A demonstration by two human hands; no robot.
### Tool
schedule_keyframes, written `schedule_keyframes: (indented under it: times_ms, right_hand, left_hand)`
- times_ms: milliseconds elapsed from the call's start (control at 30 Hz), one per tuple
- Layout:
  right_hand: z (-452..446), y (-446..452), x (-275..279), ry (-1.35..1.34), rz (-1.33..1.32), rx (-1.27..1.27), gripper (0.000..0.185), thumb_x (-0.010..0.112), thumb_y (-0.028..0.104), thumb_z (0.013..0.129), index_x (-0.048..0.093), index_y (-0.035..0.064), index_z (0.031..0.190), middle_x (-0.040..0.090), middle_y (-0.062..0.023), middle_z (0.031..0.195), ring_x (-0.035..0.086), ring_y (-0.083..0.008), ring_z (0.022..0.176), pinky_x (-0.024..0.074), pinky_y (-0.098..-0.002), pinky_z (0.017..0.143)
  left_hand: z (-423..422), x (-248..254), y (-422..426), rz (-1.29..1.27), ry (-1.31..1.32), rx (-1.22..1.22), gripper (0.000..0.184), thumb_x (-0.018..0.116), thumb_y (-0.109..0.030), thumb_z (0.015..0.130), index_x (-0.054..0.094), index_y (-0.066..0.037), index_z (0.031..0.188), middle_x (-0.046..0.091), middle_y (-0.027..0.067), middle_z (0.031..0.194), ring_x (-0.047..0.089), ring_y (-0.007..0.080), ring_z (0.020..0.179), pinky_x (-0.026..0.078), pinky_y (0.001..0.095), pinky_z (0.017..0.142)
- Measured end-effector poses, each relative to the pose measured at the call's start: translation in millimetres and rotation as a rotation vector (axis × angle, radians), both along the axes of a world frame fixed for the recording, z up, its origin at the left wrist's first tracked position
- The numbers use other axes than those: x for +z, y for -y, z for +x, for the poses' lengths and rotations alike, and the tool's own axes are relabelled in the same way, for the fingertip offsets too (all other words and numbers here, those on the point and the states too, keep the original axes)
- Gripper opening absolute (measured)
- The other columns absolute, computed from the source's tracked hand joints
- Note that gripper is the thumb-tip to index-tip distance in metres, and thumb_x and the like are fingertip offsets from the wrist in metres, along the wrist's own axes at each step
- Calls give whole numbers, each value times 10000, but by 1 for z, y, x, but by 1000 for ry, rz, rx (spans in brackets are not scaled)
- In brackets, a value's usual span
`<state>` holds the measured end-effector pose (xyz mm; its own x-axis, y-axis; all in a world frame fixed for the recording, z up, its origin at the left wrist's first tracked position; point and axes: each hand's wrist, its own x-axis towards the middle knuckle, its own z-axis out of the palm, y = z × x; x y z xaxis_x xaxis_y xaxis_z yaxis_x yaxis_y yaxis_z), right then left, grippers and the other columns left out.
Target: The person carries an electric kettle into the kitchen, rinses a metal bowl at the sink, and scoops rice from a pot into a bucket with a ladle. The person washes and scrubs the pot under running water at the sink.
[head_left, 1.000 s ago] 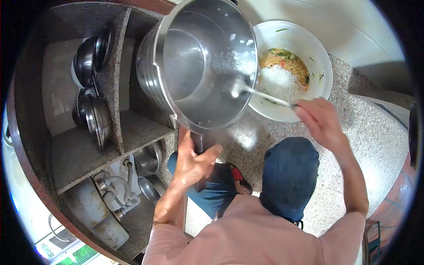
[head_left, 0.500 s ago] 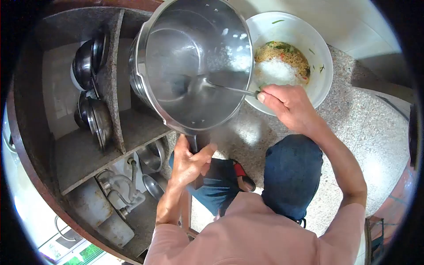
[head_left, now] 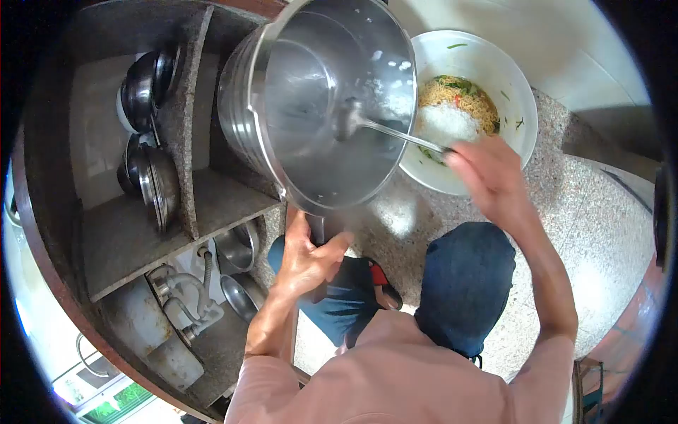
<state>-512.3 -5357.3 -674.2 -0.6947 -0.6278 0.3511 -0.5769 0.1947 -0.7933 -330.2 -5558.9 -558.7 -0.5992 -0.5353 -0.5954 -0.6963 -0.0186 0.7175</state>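
A large metal pot (head_left: 296, 92) is tilted, its mouth facing me, with a few white bits stuck to its inner wall. My left hand (head_left: 311, 258) grips the dark handle below its rim. A metal spoon (head_left: 388, 131) reaches into the pot, its head blurred near the inside wall. The end of its handle is in my right hand (head_left: 491, 177), closed around it. Behind my right hand, a white basin (head_left: 519, 85) on the floor holds noodles (head_left: 466, 95) with green pieces and a white heap (head_left: 446, 124) on top.
At the left, a dark shelf unit (head_left: 187, 141) holds metal pans (head_left: 141, 88). Below are white drain pipes (head_left: 201, 304) and metal bowls (head_left: 236, 247). A pale wall (head_left: 551, 42) rises behind the basin. My knee (head_left: 466, 283) is above the speckled floor (head_left: 593, 212).
The spoon has moved inside the pot, going further left and then part of the way back right, with my right hand following. The pot shifted slightly left and back. Both holds are unchanged.
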Motion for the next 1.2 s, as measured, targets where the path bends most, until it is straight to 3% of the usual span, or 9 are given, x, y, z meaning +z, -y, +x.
schedule_keyframes:
  times_ms: [233,333,400,633,833,933,1033,1133,1200]
  right_hand:
    - [-26,-30,0,-231,140,34,142,698,95,862,681,48,995,609,-113,709,558,-294,645,413,-415,624]
    - [-23,-91,24,-263,253,9,152,698,53,853,686,27,1003,600,-101,708,521,-285,627,400,-414,623]
    - [-18,-102,32,-194,255,-33,143,699,44,852,688,18,992,605,-103,716,513,-284,627,397,-415,624]
    - [-17,8,3,-231,27,-73,122,720,80,849,687,33,957,625,-102,741,568,-293,693,424,-422,659]
    - [-29,-17,-1,-367,183,-9,155,727,121,849,684,45,976,617,-93,727,574,-286,672,428,-422,668]
    - [-24,-90,23,-299,298,-30,148,712,85,853,694,30,989,600,-103,724,541,-284,657,423,-402,658]
    - [-6,-113,29,-116,303,-130,137,695,63,863,692,23,994,591,-108,727,516,-283,657,413,-395,639]
    - [4,-77,19,-87,207,-141,143,708,100,868,699,46,1000,616,-117,758,545,-288,689,423,-408,631]
    - [2,-27,12,-116,98,-100,127,707,126,880,697,61,989,620,-122,745,566,-296,693,423,-414,629]
  left_hand:
    - [-7,11,2,-28,15,-58,280,688,5,825,487,50,1015,519,34,573,493,119,385,356,271,334]
    - [0,7,9,57,21,-57,534,651,48,839,444,-9,1329,538,18,656,479,93,408,363,257,352]
    - [-1,8,11,62,26,-75,549,645,48,843,431,-14,1345,544,20,669,483,91,418,368,254,359]
    - [-8,18,7,83,46,-128,634,634,37,857,373,-58,1427,554,15,708,490,85,458,376,246,380]
    - [-3,16,12,76,48,-117,634,644,24,862,364,-56,1426,543,15,692,495,88,470,378,250,376]
    - [-2,11,12,60,-44,-58,333,666,26,837,493,40,1121,505,7,576,462,95,386,361,259,354]
    - [0,9,12,63,-27,-46,320,665,29,833,496,37,1105,507,7,574,462,95,385,358,259,350]
    - [2,10,16,115,21,-111,563,648,-1,871,387,-35,1368,537,22,680,500,93,470,382,259,363]
    - [2,11,16,91,41,-140,566,647,-9,873,380,-34,1371,539,22,684,503,91,479,383,257,363]
